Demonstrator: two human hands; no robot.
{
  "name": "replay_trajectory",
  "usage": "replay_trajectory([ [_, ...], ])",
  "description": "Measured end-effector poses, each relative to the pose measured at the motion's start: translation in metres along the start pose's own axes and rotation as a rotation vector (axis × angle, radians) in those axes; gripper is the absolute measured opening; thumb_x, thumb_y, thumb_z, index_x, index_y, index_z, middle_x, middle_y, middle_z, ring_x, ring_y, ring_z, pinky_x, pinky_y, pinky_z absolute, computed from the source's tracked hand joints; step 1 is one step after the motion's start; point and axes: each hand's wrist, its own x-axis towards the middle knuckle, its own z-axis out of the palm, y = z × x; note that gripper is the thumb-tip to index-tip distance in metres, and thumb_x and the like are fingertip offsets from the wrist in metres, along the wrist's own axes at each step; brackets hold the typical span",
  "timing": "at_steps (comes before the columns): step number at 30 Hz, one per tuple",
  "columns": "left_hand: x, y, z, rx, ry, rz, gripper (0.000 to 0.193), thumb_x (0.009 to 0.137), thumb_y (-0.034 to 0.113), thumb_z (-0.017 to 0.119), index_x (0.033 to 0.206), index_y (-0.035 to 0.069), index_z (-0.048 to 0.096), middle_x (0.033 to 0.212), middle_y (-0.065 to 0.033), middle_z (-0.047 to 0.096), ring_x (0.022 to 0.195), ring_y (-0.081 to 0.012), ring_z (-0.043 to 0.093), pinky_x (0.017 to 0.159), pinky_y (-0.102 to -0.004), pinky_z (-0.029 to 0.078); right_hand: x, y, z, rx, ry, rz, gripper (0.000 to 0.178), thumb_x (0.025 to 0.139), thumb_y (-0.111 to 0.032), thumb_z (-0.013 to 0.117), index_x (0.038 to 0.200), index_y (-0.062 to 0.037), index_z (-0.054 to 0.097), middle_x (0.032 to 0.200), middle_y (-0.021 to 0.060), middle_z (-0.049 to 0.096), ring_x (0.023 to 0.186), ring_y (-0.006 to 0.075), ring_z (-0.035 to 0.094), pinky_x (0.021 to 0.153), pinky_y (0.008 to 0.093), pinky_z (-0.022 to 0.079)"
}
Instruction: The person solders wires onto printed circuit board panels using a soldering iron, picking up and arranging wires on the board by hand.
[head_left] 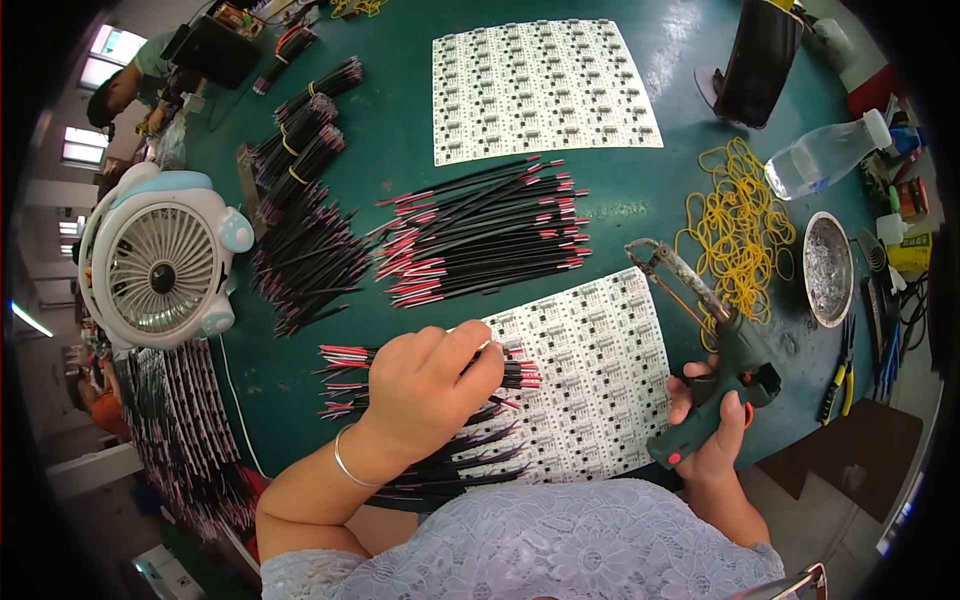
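My left hand (pixel 425 390) is closed in a pinch over the left side of the near circuit board sheet (pixel 600 350); what the fingertips hold is too small to make out. Black wires with red and bare ends (pixel 345 358) stick out on both sides of it. More wires (pixel 470 455) lie in a row across the board's left edge, below that hand. My right hand (pixel 712 445) is wrapped round the handle of a green soldering gun (pixel 740 345). The gun's metal tip points up and to the left, beyond the board's far right corner and apart from it.
A wire pile (pixel 490 235) lies beyond the board, with another board sheet (pixel 540 90) behind. Bundled wires (pixel 300 150) and a fan (pixel 160 265) stand left. Yellow bands (pixel 740 230), a bottle (pixel 825 158), a metal bowl (pixel 828 270) and pliers (pixel 840 375) are right.
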Motion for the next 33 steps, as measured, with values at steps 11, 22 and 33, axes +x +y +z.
replay_trajectory([
  [11, 0.017, 0.006, -0.031, 0.054, -0.147, -0.101, 0.025, 0.067, 0.008, 0.063, 0.092, 0.012, 0.059, 0.073, -0.0027, 0.044, 0.057, -0.0177, 0.051, 0.048, -0.0304, 0.041, 0.002, 0.000, -0.002, 0.009, 0.008, -0.015, 0.052, 0.089, -0.035, 0.058, 0.126, -0.0021, 0.045, 0.111, 0.0180, 0.060, 0.068, 0.0212, 0.062, 0.075, 0.0358, 0.054],
  [22, -0.004, -0.007, 0.019, -0.394, -0.134, -0.335, 0.030, 0.068, 0.001, 0.071, 0.096, 0.008, 0.063, 0.079, -0.0059, 0.054, 0.065, -0.0265, 0.059, 0.056, -0.0348, 0.049, -0.002, -0.027, 0.005, -0.153, -0.199, -0.045, 0.055, 0.090, -0.040, 0.055, 0.129, -0.0038, 0.042, 0.112, 0.0135, 0.059, 0.059, 0.0188, 0.060, 0.063, 0.0378, 0.053],
  [33, -0.004, -0.014, 0.022, -0.476, -0.077, -0.355, 0.018, 0.079, 0.008, 0.069, 0.095, 0.005, 0.060, 0.085, -0.0109, 0.063, 0.072, -0.0292, 0.062, 0.060, -0.0366, 0.051, -0.003, -0.020, 0.027, -0.175, -0.104, 0.054, 0.051, 0.088, -0.035, 0.057, 0.123, -0.0014, 0.044, 0.107, 0.0175, 0.059, 0.053, 0.0203, 0.059, 0.057, 0.0378, 0.054],
])
